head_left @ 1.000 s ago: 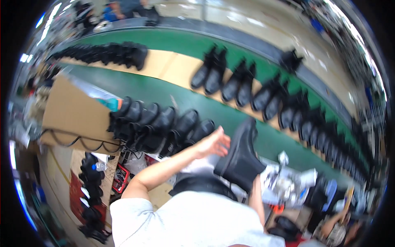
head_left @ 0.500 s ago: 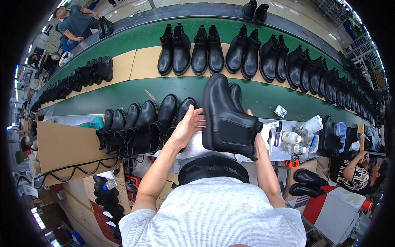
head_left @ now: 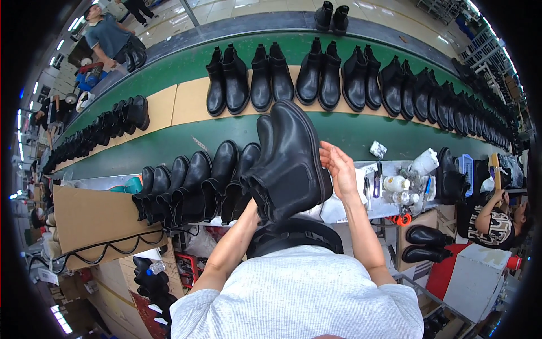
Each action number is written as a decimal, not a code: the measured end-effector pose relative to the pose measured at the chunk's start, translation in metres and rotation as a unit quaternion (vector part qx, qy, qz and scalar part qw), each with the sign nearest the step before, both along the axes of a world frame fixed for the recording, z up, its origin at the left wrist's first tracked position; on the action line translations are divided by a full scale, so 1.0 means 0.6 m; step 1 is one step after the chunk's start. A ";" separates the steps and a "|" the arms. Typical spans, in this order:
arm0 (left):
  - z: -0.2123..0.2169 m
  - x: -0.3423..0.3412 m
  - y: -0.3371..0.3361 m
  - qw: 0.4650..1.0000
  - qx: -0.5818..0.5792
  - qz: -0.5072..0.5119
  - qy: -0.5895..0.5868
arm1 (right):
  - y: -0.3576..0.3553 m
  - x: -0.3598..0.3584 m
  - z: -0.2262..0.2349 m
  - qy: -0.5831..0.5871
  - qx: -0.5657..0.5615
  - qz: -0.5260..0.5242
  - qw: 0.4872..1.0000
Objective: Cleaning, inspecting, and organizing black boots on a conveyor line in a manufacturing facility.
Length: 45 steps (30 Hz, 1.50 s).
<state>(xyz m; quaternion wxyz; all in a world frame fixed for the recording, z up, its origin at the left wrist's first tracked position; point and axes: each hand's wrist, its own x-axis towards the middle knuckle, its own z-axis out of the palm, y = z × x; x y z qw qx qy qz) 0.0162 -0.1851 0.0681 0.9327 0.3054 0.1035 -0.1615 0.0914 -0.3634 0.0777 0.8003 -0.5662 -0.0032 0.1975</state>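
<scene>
A pair of black ankle boots (head_left: pixel 291 144) is held up in front of me, toes pointing away, their elastic side panel facing me. My left hand (head_left: pixel 250 212) reaches up to the boot shafts from the left and carries them; its fingers are hidden behind the leather. On the other side, my right hand (head_left: pixel 340 172) is open, fingers stretched out close to the sole of the nearer boot. A row of black boots (head_left: pixel 193 175) stands on the bench left of my left arm.
Paired boots (head_left: pixel 316 76) line the cardboard strip (head_left: pixel 189 96) on the green table (head_left: pixel 350 127). White bottles (head_left: pixel 396 183), a crumpled white wad (head_left: pixel 378 149) and orange-handled scissors (head_left: pixel 402 219) lie at the right. A cardboard sheet (head_left: pixel 101 214) stands left. Co-workers (head_left: pixel 113 39) are nearby.
The pair of boots has turned over, its shafts swinging from right to left. My right hand has come off them and shows open; my left hand has gone behind the shafts.
</scene>
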 end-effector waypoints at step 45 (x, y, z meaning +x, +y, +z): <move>0.010 0.005 0.106 0.869 0.473 0.021 -0.146 | -0.055 0.030 -0.098 -0.152 -0.391 -0.061 0.906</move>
